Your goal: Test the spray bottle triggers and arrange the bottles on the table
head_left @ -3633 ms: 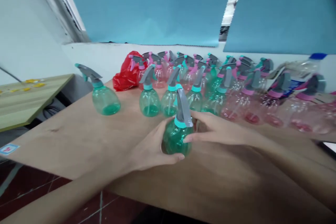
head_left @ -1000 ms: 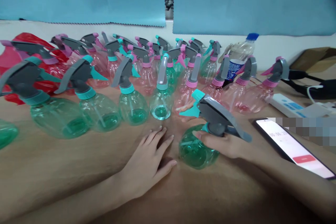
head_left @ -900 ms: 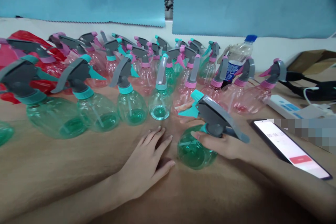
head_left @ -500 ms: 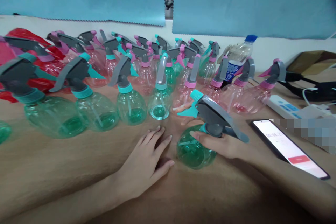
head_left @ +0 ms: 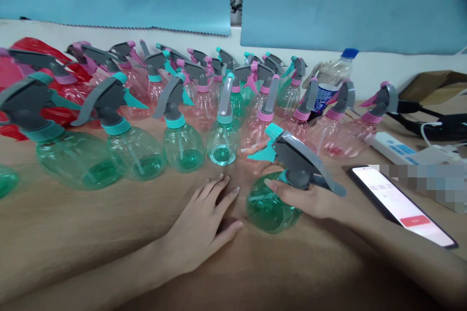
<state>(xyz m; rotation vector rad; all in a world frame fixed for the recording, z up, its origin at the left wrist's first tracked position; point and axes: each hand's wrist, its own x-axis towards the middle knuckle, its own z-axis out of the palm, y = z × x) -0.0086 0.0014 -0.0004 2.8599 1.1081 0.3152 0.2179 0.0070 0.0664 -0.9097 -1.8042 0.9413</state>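
My right hand is wrapped round the neck of a green spray bottle with a grey and teal trigger head. Part of its fingers are hidden behind the bottle, whose nozzle points up and to the left. My left hand lies palm down on the wooden table, its fingers stretched out and holding nothing. Just beyond its fingertips stands a clear green spray bottle, with another green spray bottle to the left of it.
Several pink spray bottles and green ones crowd the back. A capped drink bottle stands behind them. On the right lie a phone with a lit screen and a white power strip. Red plastic is at the left.
Almost nothing differs. The view has shifted very slightly; both hands and the held spray bottle keep their places.
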